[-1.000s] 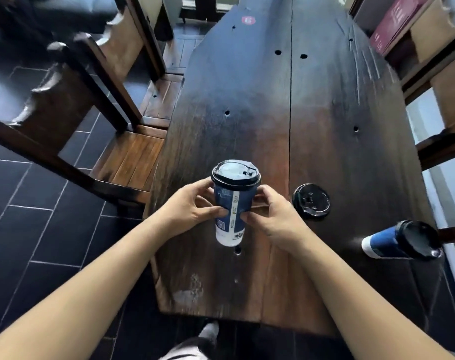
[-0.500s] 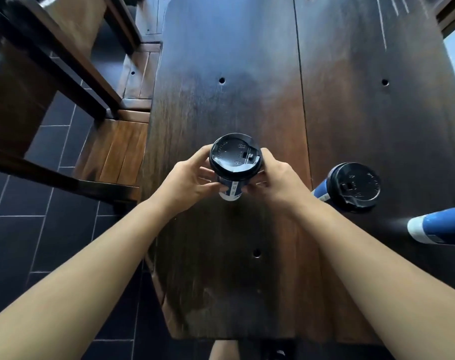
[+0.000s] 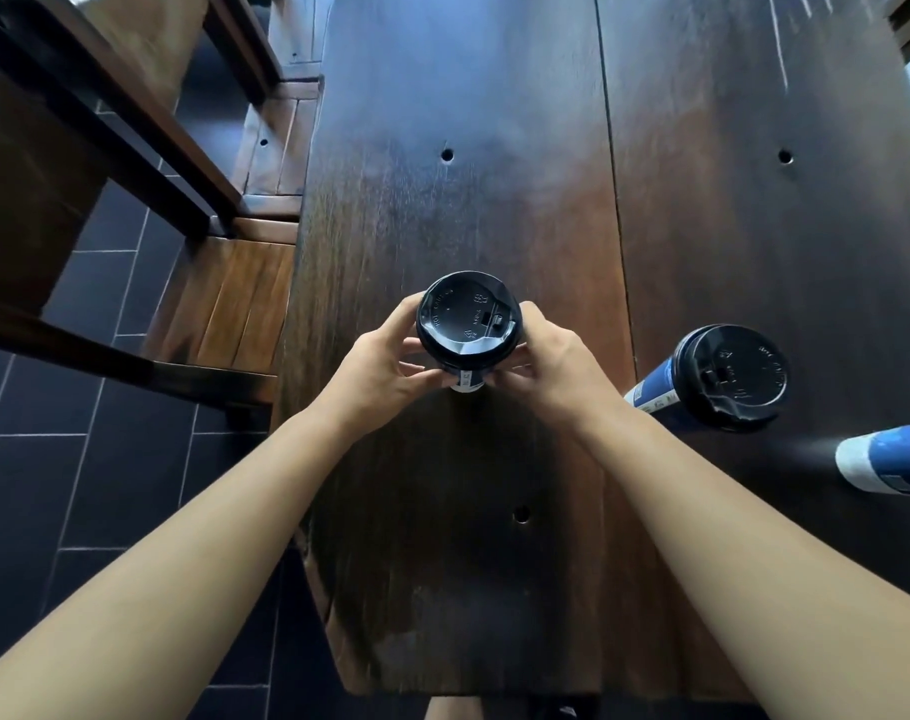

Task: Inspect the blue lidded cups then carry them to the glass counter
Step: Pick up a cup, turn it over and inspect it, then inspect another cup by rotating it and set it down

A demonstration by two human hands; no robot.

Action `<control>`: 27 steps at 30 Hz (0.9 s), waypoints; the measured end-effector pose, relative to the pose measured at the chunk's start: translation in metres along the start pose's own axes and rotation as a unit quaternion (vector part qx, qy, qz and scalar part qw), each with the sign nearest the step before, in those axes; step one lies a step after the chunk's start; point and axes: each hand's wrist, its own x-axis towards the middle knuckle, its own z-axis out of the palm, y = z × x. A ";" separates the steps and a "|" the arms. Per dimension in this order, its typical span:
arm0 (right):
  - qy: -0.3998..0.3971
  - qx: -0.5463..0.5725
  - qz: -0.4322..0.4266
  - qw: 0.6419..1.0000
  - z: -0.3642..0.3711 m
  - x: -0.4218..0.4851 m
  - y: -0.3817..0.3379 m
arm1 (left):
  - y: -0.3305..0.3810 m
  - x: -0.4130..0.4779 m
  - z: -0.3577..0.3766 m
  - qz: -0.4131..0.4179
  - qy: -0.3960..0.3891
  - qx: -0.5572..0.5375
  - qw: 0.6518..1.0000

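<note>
I look almost straight down on a blue paper cup with a black lid [image 3: 468, 324], held upright above the dark wooden table [image 3: 442, 148]. My left hand [image 3: 385, 363] grips its left side and my right hand [image 3: 551, 358] its right side; the lid hides most of the cup wall. A second blue lidded cup [image 3: 723, 379] stands to the right of my right wrist. The white-bottomed end of a third blue cup [image 3: 884, 457] shows at the right edge, its top cut off by the frame.
Wooden chairs [image 3: 224, 283] stand along the table's left side over dark floor tiles [image 3: 94, 459]. The tabletop has small round holes [image 3: 520, 514] and its near end lies just below my forearms.
The view has tipped steeply downward, so the held cup now shows mainly its lid. Both hands keep their grip. The other two cups now appear nearer and lower right.
</note>
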 end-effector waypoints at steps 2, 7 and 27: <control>0.005 -0.002 0.000 1.000 0.002 0.000 0.004 | 0.001 0.001 -0.001 -0.002 0.003 0.005 1.000; -0.005 0.000 0.014 1.000 0.003 -0.001 0.010 | 0.001 -0.002 0.000 -0.009 -0.005 0.042 0.999; -0.128 -0.196 0.140 0.962 -0.034 -0.093 -0.018 | 0.055 -0.115 0.030 -0.161 -0.011 0.253 0.954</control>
